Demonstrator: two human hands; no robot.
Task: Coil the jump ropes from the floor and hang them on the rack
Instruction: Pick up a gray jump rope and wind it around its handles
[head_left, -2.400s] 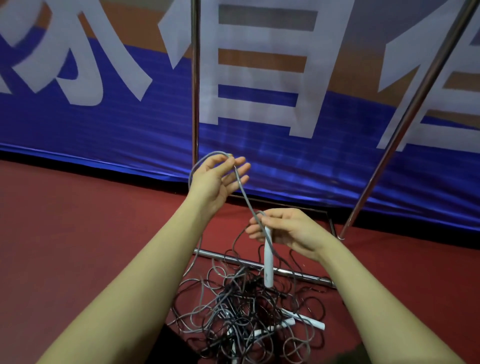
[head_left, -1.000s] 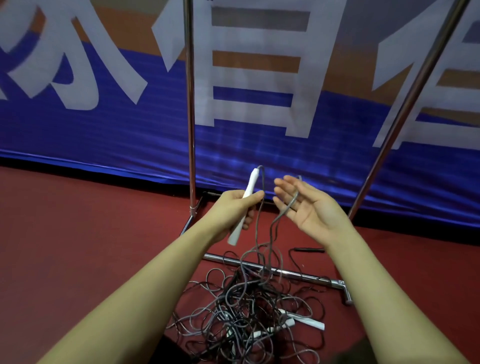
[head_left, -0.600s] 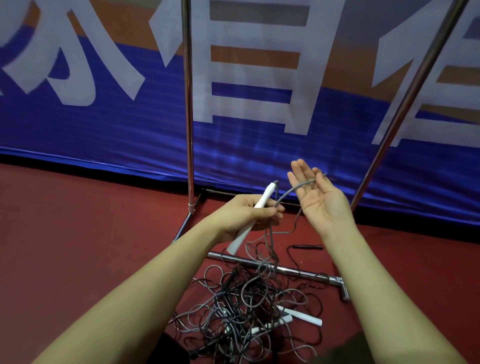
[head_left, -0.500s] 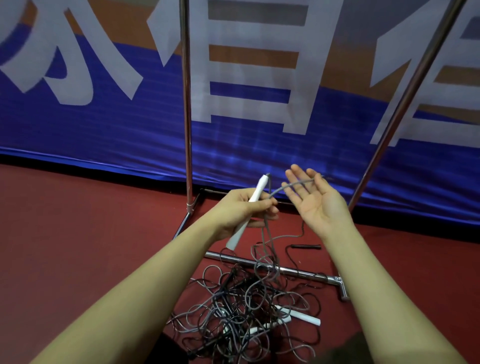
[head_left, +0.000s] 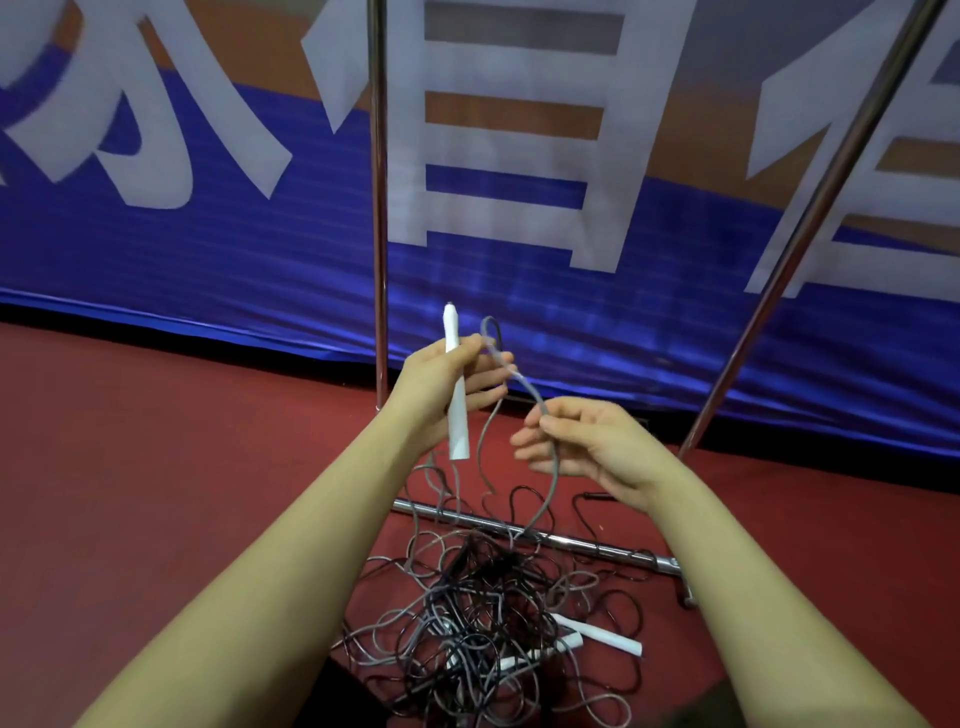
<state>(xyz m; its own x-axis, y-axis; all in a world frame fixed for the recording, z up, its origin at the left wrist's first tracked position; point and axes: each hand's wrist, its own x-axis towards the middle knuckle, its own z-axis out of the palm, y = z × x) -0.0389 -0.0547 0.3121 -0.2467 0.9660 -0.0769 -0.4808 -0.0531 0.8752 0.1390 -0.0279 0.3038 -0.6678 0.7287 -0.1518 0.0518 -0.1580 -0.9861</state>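
— What is held, and how are the fingers set?

— A white handle (head_left: 456, 395) is gripped upright by the left hand (head_left: 441, 387), fingers curled round it. A grey rope (head_left: 540, 410) is looped above those fingers and pinched by the right hand (head_left: 587, 447) between thumb and forefinger.

— Where are the remaining jump ropes?

— A tangled pile (head_left: 478, 618) is seen on the red floor (head_left: 156, 467), below both hands, with more white handles (head_left: 597, 631) lying in it. The rack (head_left: 378, 208) base bar is crossed by the pile's far edge.

— Is any writing readable?

— Large white characters are printed on the blue banner (head_left: 208, 249) beyond the fingers; they are cropped and cannot be read.
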